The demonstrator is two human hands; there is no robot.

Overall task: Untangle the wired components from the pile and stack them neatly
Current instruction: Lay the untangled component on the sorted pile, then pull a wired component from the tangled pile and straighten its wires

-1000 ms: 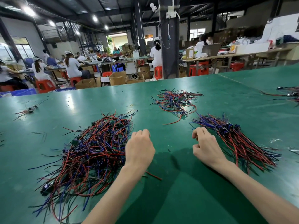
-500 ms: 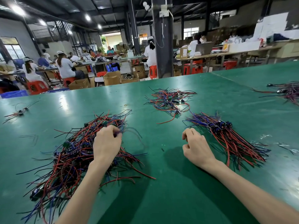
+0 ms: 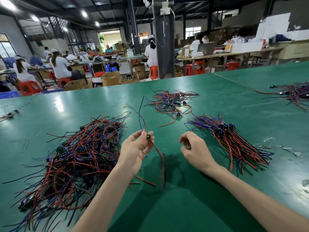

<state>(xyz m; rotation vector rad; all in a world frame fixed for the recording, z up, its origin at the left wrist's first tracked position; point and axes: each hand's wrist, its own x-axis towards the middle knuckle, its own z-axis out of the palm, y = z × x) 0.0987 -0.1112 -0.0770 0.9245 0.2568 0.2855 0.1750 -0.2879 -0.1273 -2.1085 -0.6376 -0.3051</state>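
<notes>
A big tangled pile of red, blue and black wired components [image 3: 78,154] lies on the green table at the left. My left hand [image 3: 135,149] is raised beside it and pinches one wired component [image 3: 148,136], whose wires stick up and trail down toward me. A neat stack of aligned components [image 3: 234,139] lies at the right, their black connectors together. My right hand [image 3: 194,148] hovers between the held component and the stack, fingers loosely curled and holding nothing.
A smaller loose tangle [image 3: 170,102] lies further back in the middle. Another bundle [image 3: 294,93] sits at the far right and a single component [image 3: 9,114] at the far left. Bare green table [image 3: 192,206] lies between my arms. Workers sit at benches beyond.
My left hand reached into the big pile, then lifted out one component and brought it toward the middle. My right hand stayed near the stack and opened slightly.
</notes>
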